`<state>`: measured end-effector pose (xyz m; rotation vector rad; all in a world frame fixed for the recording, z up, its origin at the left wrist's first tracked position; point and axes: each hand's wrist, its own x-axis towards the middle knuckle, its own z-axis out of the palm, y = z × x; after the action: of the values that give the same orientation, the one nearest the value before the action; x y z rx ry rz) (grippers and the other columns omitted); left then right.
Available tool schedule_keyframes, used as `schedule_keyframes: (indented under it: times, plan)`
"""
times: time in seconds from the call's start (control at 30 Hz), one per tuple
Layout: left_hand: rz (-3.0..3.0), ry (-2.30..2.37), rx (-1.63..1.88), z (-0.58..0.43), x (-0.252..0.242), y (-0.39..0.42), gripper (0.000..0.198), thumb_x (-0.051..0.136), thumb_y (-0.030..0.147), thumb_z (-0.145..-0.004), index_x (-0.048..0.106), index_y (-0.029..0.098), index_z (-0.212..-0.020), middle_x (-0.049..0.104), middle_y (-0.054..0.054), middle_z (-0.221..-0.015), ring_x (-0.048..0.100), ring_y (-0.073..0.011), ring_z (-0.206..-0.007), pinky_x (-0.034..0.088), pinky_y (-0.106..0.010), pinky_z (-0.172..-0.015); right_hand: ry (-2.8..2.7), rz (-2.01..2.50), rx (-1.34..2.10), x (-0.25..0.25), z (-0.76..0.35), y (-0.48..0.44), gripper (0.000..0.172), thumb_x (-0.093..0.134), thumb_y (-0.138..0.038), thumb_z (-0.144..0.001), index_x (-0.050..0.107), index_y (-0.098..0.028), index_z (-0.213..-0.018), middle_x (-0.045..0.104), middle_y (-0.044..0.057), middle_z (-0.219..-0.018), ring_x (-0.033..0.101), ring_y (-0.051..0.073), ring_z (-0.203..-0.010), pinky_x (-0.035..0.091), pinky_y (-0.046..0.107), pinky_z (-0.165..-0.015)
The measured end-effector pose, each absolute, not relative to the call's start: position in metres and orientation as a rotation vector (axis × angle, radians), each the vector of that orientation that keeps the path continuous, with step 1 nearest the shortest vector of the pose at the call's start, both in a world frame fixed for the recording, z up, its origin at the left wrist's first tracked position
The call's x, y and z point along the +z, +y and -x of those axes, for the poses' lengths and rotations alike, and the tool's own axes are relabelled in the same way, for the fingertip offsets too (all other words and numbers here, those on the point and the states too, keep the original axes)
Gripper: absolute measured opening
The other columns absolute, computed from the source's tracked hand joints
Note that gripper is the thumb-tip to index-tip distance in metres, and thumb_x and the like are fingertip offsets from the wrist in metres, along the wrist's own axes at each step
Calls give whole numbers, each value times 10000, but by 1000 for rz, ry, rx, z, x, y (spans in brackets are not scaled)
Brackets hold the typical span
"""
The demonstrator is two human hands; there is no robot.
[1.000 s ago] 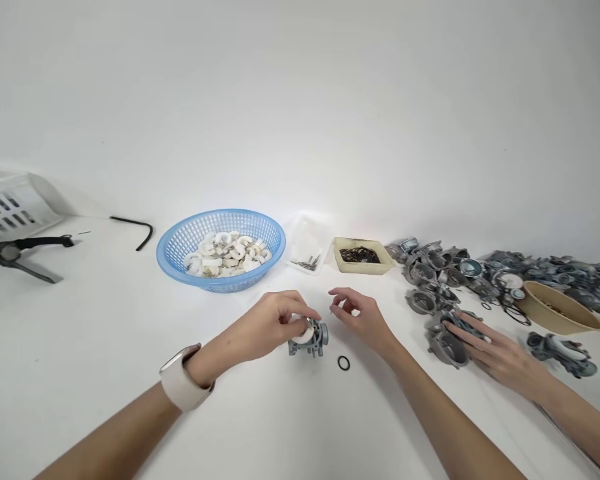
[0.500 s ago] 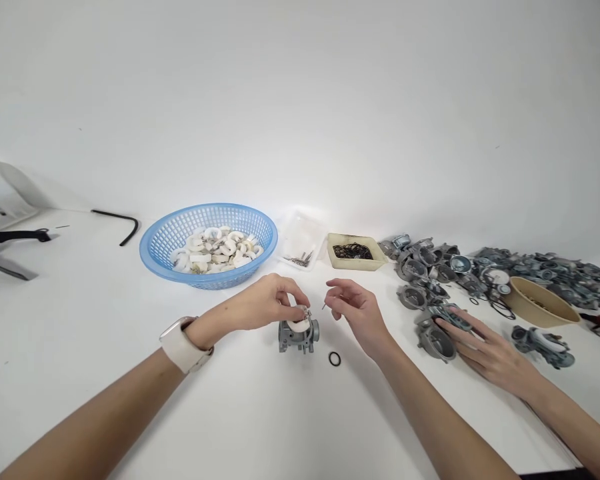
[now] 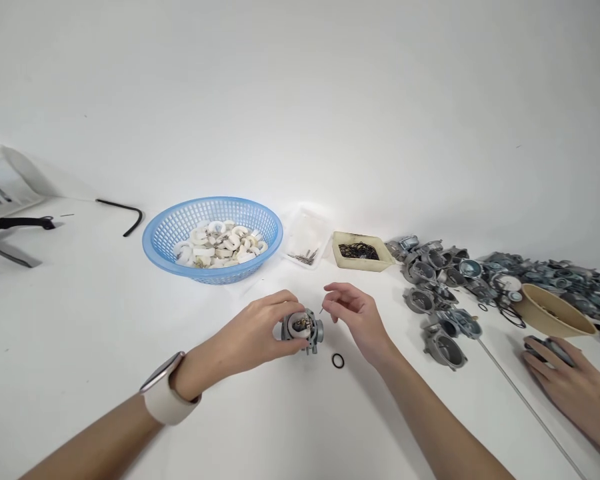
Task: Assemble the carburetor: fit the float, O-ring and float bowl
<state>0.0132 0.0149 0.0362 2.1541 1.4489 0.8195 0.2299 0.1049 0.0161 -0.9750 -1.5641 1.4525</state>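
Note:
A grey metal carburetor body [image 3: 319, 332] stands on the white table in front of me, a white curved float [image 3: 293, 325] and brass parts in its top. My left hand [image 3: 260, 332] is closed around its left side, thumb at the front and fingers at the back. Just right of the carburetor, my right hand [image 3: 356, 319] pinches a thin metal pin [image 3: 321, 310], apart from the body. A black O-ring [image 3: 339, 367] lies on the table below my right hand.
Behind stand a blue basket [image 3: 149, 248] of white floats, a clear tray [image 3: 305, 223] with pins and a yellowish tray [image 3: 375, 265] of black rings. Metal bowls [image 3: 445, 350] and a beige bowl [image 3: 545, 323] fill the right. Another person's hand [image 3: 575, 380] covers a dark part beside a thin rod [image 3: 520, 387].
My left hand has shifted from pressing the float's top to gripping the carburetor's side, and the carburetor's top now shows. The other person's hand has moved right, away from the metal bowls.

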Motion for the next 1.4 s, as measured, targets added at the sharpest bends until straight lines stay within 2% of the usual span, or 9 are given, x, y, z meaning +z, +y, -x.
schedule_keyframes:
  times: [0.17, 0.33, 0.47, 0.6, 0.83, 1.0, 1.23, 1.4]
  plan:
    - [-2207, 1459, 877, -17, 30, 13, 228, 657, 333, -903, 692, 262, -1117, 664, -30, -1104, 647, -175, -842, 512, -295, -739, -1539, 954, 1615, 10, -221, 101, 289, 817, -348, -750, 732, -243, -1005, 671, 7, -797, 562, 158, -703, 468, 322, -685]
    - [-2304, 1490, 856, -21, 25, 12, 273, 595, 292, -924, 666, 274, -1188, 656, -34, -1096, 601, -132, -699, 478, -278, -644, -1490, 951, 1703, 8, -220, 102, 309, 809, -347, -751, 732, -234, -1029, 663, 14, -813, 571, 156, -693, 475, 320, -678]
    - [-2316, 1494, 839, -22, 23, 12, 325, 571, 258, -941, 629, 286, -1260, 645, -26, -1111, 591, -129, -701, 475, -279, -663, -1452, 945, 1772, 9, -221, 103, 298, 819, -318, -737, 734, -232, -1009, 657, 10, -803, 557, 148, -687, 462, 309, -671]
    - [-2336, 1501, 841, -22, 23, 12, 311, 588, 243, -929, 640, 282, -1233, 639, -12, -1109, 586, -129, -709, 454, -276, -647, -1414, 922, 1840, 9, -222, 104, 277, 812, -288, -743, 730, -229, -1001, 630, -2, -785, 536, 135, -676, 451, 300, -681]
    - [-2339, 1506, 853, -23, 22, 13, 279, 582, 232, -925, 655, 280, -1190, 626, 11, -1105, 480, -83, -571, 419, -272, -594, -1371, 903, 1876, 7, -222, 105, 277, 825, -278, -738, 740, -231, -997, 633, -3, -791, 539, 135, -692, 442, 299, -707]
    - [-2331, 1500, 875, -23, 19, 15, 276, 590, 237, -920, 645, 289, -1185, 625, 19, -1102, 480, -83, -578, 415, -268, -586, -1355, 911, 1886, 5, -222, 106, 270, 838, -279, -735, 746, -225, -983, 633, -2, -798, 524, 129, -694, 441, 298, -723]
    - [-2312, 1534, 935, -25, 16, 13, 323, 619, 221, -880, 623, 279, -1197, 655, 20, -1116, 566, -107, -659, 429, -263, -589, -1384, 918, 1883, 4, -222, 105, 222, 838, -291, -756, 740, -216, -941, 577, -22, -762, 504, 113, -704, 425, 270, -716]
    - [-2358, 1536, 957, -25, 13, 13, 311, 607, 211, -880, 638, 290, -1179, 658, 16, -1101, 541, -89, -603, 407, -254, -560, -1458, 897, 1850, 3, -222, 106, 220, 812, -298, -779, 729, -213, -964, 588, -10, -780, 516, 118, -696, 452, 281, -710]
